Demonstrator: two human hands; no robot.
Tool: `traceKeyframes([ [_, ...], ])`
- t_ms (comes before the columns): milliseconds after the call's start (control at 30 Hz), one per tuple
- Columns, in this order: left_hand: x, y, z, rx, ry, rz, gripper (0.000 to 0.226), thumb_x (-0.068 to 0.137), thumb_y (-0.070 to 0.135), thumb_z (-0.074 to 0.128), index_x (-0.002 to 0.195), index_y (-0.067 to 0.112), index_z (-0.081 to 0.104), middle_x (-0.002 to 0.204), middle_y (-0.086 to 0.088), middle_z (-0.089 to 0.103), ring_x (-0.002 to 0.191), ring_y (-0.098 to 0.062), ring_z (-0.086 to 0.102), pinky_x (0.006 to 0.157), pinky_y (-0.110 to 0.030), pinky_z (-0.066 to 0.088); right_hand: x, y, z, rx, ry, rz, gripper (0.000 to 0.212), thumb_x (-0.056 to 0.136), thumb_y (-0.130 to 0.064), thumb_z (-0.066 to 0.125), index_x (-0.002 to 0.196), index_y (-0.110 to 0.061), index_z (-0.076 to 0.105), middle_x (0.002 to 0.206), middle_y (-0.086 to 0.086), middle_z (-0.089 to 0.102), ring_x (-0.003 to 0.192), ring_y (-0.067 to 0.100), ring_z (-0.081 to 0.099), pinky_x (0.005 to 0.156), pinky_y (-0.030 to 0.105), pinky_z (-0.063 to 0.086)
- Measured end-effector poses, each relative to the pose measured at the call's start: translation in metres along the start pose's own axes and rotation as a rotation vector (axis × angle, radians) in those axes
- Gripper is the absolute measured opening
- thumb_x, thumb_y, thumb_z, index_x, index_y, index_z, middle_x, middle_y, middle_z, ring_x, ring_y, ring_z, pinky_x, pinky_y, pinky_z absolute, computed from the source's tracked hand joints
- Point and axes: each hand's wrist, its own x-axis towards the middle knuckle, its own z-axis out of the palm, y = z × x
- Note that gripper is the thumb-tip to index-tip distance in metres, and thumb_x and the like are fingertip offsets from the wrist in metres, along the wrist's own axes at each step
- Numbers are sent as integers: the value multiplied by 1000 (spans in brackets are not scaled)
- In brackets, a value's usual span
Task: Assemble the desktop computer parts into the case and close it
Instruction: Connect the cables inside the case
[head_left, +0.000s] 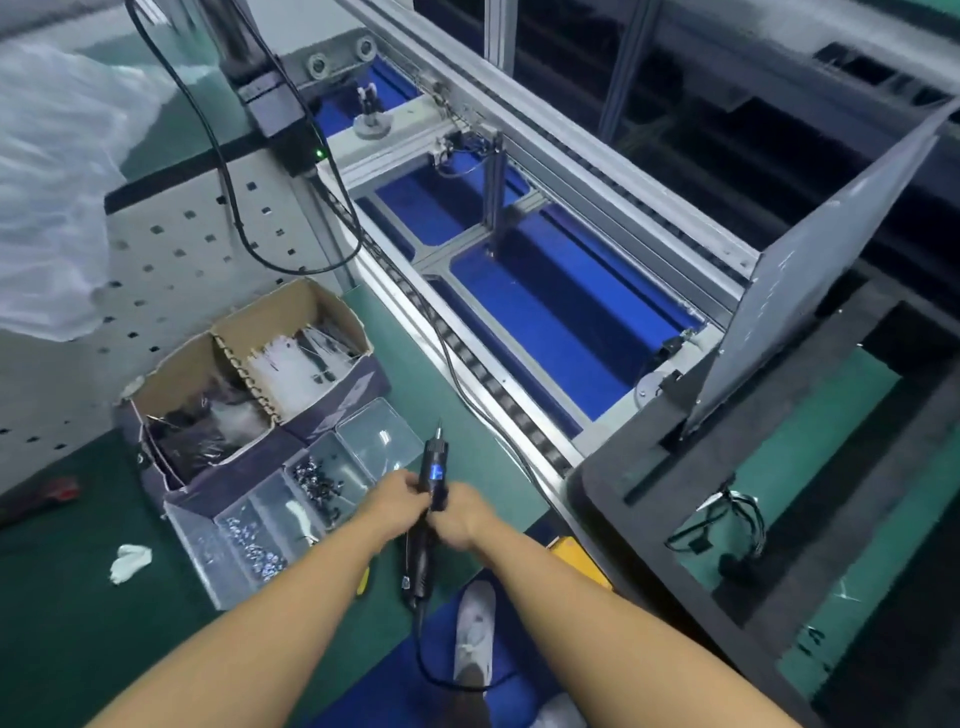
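Both hands hold a black electric screwdriver (434, 470) over the green mat, its bit pointing up and away from me. My left hand (397, 496) grips the tool's body from the left. My right hand (464, 514) wraps it from the right, just below a small blue lit display. The tool's cord trails down toward me. A grey case side panel (826, 260) stands upright and tilted at the right, set in a slot of the black foam fixture (649, 467). A loose black cable bundle (727, 530) lies in a cut-out of that fixture.
A clear compartment box of screws (291, 499) sits left of my hands, with a cardboard box of cable ties (249, 374) behind it. An aluminium-framed conveyor with blue belt (545, 312) runs diagonally. A white rag (130, 562) lies on the mat. My shoe (475, 631) shows below.
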Motion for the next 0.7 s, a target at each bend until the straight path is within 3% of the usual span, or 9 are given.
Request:
traceKeyframes([
  [67, 4, -1, -3, 195, 41, 18, 15, 85, 25, 70, 98, 20, 67, 98, -7, 73, 91, -25, 67, 81, -33, 54, 0, -3, 1, -66, -32, -13, 30, 98, -4, 48, 122, 5, 64, 126, 29, 64, 117, 43, 59, 99, 42, 48],
  [167, 0, 11, -7, 314, 124, 84, 23, 86, 30, 68, 105, 18, 67, 93, -5, 69, 88, -26, 63, 76, -31, 50, -5, -4, -7, -111, -26, 20, 19, 98, -10, 50, 110, -3, 63, 127, 28, 62, 121, 43, 57, 99, 41, 46],
  [200, -3, 19, -10, 300, 161, 110, 20, 89, 32, 65, 103, 18, 68, 93, -4, 68, 88, -25, 63, 78, -32, 51, -8, -4, -14, -95, -7, 37, 19, 97, -14, 52, 112, -7, 62, 131, 26, 59, 124, 41, 56, 100, 40, 46],
  [267, -9, 41, -15, 214, 172, 158, 19, 95, 35, 54, 93, 21, 68, 78, 1, 70, 75, -23, 65, 73, -31, 52, -19, -6, -35, -20, 55, 53, 38, 97, -18, 55, 133, -10, 55, 137, 18, 57, 124, 35, 58, 101, 36, 47],
  [333, -18, 70, -19, 175, 99, 255, 26, 98, 32, 48, 85, 24, 69, 55, 7, 60, 58, -18, 59, 61, -28, 45, -36, -9, -61, 53, 109, 46, 36, 95, -16, 54, 131, -15, 58, 125, 11, 64, 109, 31, 66, 93, 37, 52],
  [433, -38, 121, -13, 111, -25, 415, 32, 98, 30, 46, 73, 26, 66, 46, 11, 51, 53, -10, 50, 54, -27, 38, -72, -9, -105, 125, 209, 7, 16, 92, -16, 51, 102, -26, 60, 99, 1, 70, 84, 26, 71, 78, 38, 57],
  [500, -53, 154, -1, 89, -75, 520, 34, 96, 31, 44, 68, 24, 62, 52, 15, 56, 55, -8, 51, 55, -28, 37, -107, -6, -134, 131, 297, -15, 13, 92, -18, 50, 93, -28, 58, 92, 0, 73, 76, 22, 70, 73, 34, 56],
  [600, -81, 202, 30, 110, -170, 701, 34, 97, 38, 45, 69, 23, 58, 61, 14, 59, 55, -3, 52, 57, -28, 39, -162, 15, -171, 121, 438, -17, 13, 92, -16, 52, 98, -19, 63, 98, 3, 73, 90, 26, 67, 76, 32, 49],
  [700, -117, 249, 71, 173, -269, 876, 30, 97, 42, 48, 71, 29, 58, 67, 12, 61, 67, -7, 55, 63, -25, 42, -222, 48, -198, 205, 613, 30, 18, 92, -14, 53, 103, -15, 67, 99, 5, 74, 82, 21, 61, 78, 29, 50],
])
